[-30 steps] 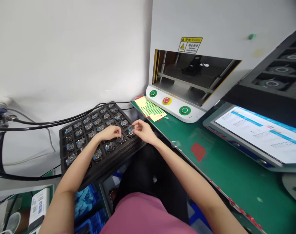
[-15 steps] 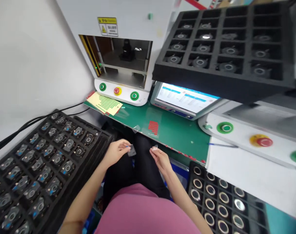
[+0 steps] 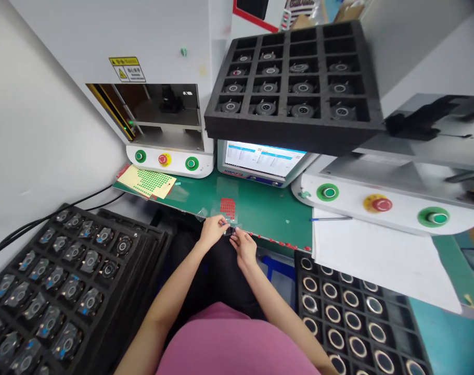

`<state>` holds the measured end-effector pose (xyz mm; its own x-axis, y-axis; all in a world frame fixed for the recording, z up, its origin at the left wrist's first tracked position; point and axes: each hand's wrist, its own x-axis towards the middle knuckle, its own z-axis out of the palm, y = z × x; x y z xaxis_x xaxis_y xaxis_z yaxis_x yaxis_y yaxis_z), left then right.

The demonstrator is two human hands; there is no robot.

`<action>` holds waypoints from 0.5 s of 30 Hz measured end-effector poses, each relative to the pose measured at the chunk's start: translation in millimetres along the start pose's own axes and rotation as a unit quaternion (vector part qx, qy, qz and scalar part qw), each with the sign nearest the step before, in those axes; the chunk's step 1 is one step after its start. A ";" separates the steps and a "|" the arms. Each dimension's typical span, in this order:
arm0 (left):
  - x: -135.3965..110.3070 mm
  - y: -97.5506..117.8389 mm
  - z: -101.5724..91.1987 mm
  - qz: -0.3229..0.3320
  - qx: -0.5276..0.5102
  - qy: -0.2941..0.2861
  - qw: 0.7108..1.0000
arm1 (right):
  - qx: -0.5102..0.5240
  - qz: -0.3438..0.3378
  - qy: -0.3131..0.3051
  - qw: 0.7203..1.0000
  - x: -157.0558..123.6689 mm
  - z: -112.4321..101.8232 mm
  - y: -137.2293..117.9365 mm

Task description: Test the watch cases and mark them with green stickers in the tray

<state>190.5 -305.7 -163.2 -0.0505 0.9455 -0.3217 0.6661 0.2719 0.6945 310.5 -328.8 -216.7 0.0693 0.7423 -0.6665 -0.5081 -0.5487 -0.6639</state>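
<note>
So we've got both hands close together right at the front edge of the green surface [image 3: 268,214], above the lap. The left hand [image 3: 214,230] pinches a small dark piece [image 3: 229,230] from one side, and the right hand [image 3: 245,247] has its fingertips closed on the other side of it. It's tiny and partly covered by fingers, so we honestly can't tell what part it is.

Just past the fingers we see a sheet of red stickers [image 3: 228,205] lying flat on the surface. Farther left there's a yellow sheet [image 3: 154,180] with green dots, near a white machine's control panel [image 3: 173,162].

Beyond the red stickers sits a lit monitor [image 3: 256,159], with a black foam tray [image 3: 295,131] of round, watch-like parts above and in front of its top edge. Over on the right we spot a blue pen [image 3: 330,219] on white paper [image 3: 381,260], beside a second control panel [image 3: 351,201].

Lower left is a stack of black foam trays [image 3: 117,299], the top one holding film-wrapped units [image 3: 90,300], some with blue tabs. Lower right, another black tray [image 3: 401,317] holds pale-rimmed discs [image 3: 358,346].
</note>
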 end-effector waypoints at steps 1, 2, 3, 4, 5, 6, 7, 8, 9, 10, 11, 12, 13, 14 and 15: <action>0.0 1.9 0.4 -0.004 0.013 0.001 1.000 | 0.000 0.000 0.008 1.000 0.7 0.5 1.3; -0.1 3.8 0.6 -0.008 0.025 0.002 1.000 | -0.001 0.000 0.015 1.000 1.3 1.0 2.5; -0.3 5.6 0.5 -0.014 0.036 0.003 0.999 | -0.003 0.001 0.022 1.000 2.0 1.4 3.6; -0.2 7.3 0.1 -0.022 0.047 0.004 0.999 | -0.007 0.001 0.029 1.000 2.8 1.7 4.6; 0.1 8.8 -0.5 -0.029 0.058 0.006 0.998 | -0.012 0.002 0.035 0.999 3.5 2.1 5.5; 0.7 10.0 -1.5 -0.037 0.068 0.008 0.997 | -0.018 0.003 0.040 0.999 4.3 2.6 6.3; 1.7 11.0 -2.6 -0.045 0.078 0.008 0.996 | -0.027 0.003 0.045 0.999 5.0 3.1 7.2; 2.9 11.7 -3.9 -0.051 0.087 0.007 0.995 | -0.037 0.003 0.048 0.998 5.5 3.7 8.1; 4.4 12.4 -5.2 -0.056 0.095 0.004 0.994 | -0.050 0.002 0.050 0.997 5.8 4.2 9.0; 5.8 12.9 -6.4 -0.059 0.101 0.001 0.993 | -0.066 0.000 0.050 0.997 5.8 4.4 9.9; 7.1 13.4 -7.6 -0.060 0.106 -0.003 0.993 | -0.084 -0.003 0.047 0.995 5.3 4.0 10.6; 8.1 13.8 -8.5 -0.062 0.110 -0.003 0.992 | -0.105 -0.009 0.040 0.994 4.3 2.8 11.0; 8.7 14.1 -9.3 -0.063 0.114 0.000 0.991 | -0.129 -0.016 0.030 0.991 2.7 0.6 10.9; 8.9 14.4 -9.9 -0.065 0.118 0.008 0.991 | -0.156 -0.028 0.016 0.987 0.6 -2.6 10.0; 8.6 14.5 -10.1 -0.067 0.123 0.018 0.990 | -0.185 -0.043 0.001 0.982 -1.8 -6.9 7.9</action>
<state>192.2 -291.8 -149.4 -0.1740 0.9113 -0.3731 0.8129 0.3468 0.4679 312.3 -337.2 -223.0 0.1005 0.7912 -0.6033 -0.1530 -0.5869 -0.7951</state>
